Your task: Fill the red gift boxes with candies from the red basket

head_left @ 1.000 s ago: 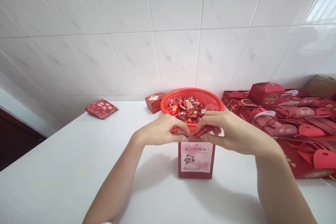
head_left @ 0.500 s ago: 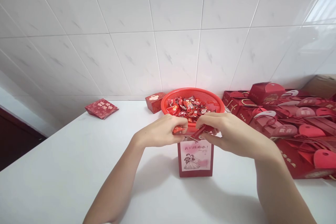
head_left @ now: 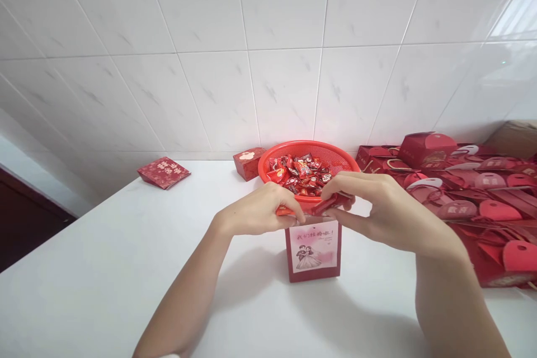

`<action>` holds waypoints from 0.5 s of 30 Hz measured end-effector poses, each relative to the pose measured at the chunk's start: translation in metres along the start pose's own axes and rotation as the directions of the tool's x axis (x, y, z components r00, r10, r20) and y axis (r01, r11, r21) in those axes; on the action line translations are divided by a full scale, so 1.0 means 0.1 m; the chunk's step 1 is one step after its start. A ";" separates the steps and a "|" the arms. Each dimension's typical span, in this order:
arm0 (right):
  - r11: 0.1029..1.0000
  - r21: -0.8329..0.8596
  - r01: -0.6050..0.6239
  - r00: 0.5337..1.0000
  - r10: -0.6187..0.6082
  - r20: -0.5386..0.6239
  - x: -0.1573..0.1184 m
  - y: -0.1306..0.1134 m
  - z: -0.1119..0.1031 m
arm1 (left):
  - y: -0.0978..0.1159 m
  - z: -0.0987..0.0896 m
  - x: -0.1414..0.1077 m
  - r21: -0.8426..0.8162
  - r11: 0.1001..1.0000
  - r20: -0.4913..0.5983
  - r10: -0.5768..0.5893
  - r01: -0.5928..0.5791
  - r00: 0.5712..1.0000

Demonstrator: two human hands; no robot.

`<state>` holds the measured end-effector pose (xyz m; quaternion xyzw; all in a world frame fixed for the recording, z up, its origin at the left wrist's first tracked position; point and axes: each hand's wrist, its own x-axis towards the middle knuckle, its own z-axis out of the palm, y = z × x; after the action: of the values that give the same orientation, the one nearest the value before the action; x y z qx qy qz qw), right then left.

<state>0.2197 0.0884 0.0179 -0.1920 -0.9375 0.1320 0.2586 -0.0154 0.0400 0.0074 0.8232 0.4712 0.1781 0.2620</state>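
Note:
A small red box with a pink picture of a couple stands upright on the white table. Over its top left edge is my left hand, closed, with an orange-red wrapped candy under its fingers. My right hand pinches a dark red wrapped candy above the box's top right side. Behind both hands sits a red mesh basket holding several wrapped candies. The box's opening is mostly hidden by the hands.
Many red gift boxes are piled on the right of the white table. One small red box stands left of the basket, and another red packet lies farther left. A tiled wall rises behind.
My right hand has shifted slightly right and up with the dark red candy. My left fingers have reached a little to the right, over the box's edge.

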 end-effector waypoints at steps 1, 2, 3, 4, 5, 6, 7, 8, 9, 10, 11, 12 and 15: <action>1.000 0.011 0.014 1.000 -0.014 0.024 0.00 0.00 0.00 | 0.00 0.00 0.00 0.005 1.000 -0.003 -0.008 0.008 1.000; 1.000 0.015 0.019 0.999 -0.020 0.050 0.00 0.00 0.00 | 0.00 0.00 0.00 0.009 1.000 -0.003 -0.015 0.015 1.000; 1.000 0.011 0.018 0.997 -0.019 0.071 0.00 0.00 0.01 | 0.00 0.00 0.00 0.013 1.000 0.000 -0.021 0.021 1.000; 1.000 0.001 0.012 0.996 -0.012 0.089 0.01 0.00 0.02 | 0.00 0.00 0.00 0.016 1.000 0.004 -0.024 0.024 1.000; 1.000 -0.012 0.006 0.995 -0.005 0.104 0.02 0.00 0.03 | 0.00 0.00 0.00 0.017 1.000 0.010 -0.026 0.026 1.000; 1.000 -0.024 0.003 0.993 0.000 0.118 0.03 0.00 0.05 | 0.00 0.00 0.00 0.017 0.999 0.016 -0.028 0.027 0.999; 0.999 -0.034 0.001 0.992 0.003 0.128 0.04 -0.01 0.06 | 0.00 0.00 0.00 0.017 0.999 0.023 -0.033 0.032 0.999; 0.999 -0.038 -0.001 0.991 0.006 0.136 0.04 -0.01 0.07 | 0.00 -0.01 0.00 0.017 0.999 0.028 -0.042 0.042 0.999; 0.999 -0.037 -0.005 0.990 0.010 0.139 0.05 -0.01 0.07 | 0.00 -0.01 0.00 0.017 0.998 0.032 -0.055 0.055 0.998; 0.999 -0.032 -0.012 0.991 0.017 0.135 0.05 -0.02 0.08 | 0.00 -0.01 0.00 0.018 0.997 0.033 -0.071 0.070 0.997; 1.000 -0.022 -0.021 0.991 0.024 0.131 0.05 -0.02 0.08 | 0.00 -0.01 0.00 0.022 0.996 0.034 -0.086 0.086 0.996; 0.999 -0.010 -0.032 0.991 0.033 0.127 0.05 -0.02 0.08 | 0.00 -0.01 0.00 0.024 0.995 0.034 -0.100 0.099 0.994; 0.998 0.025 -0.058 0.992 0.055 0.116 0.06 -0.03 0.08 | 0.00 0.00 0.01 0.015 0.994 0.025 -0.105 0.104 0.994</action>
<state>0.2097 0.0867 0.0146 -0.2067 -0.9430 0.1636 0.2029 -0.0147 0.0406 0.0072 0.8014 0.5114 0.1500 0.2714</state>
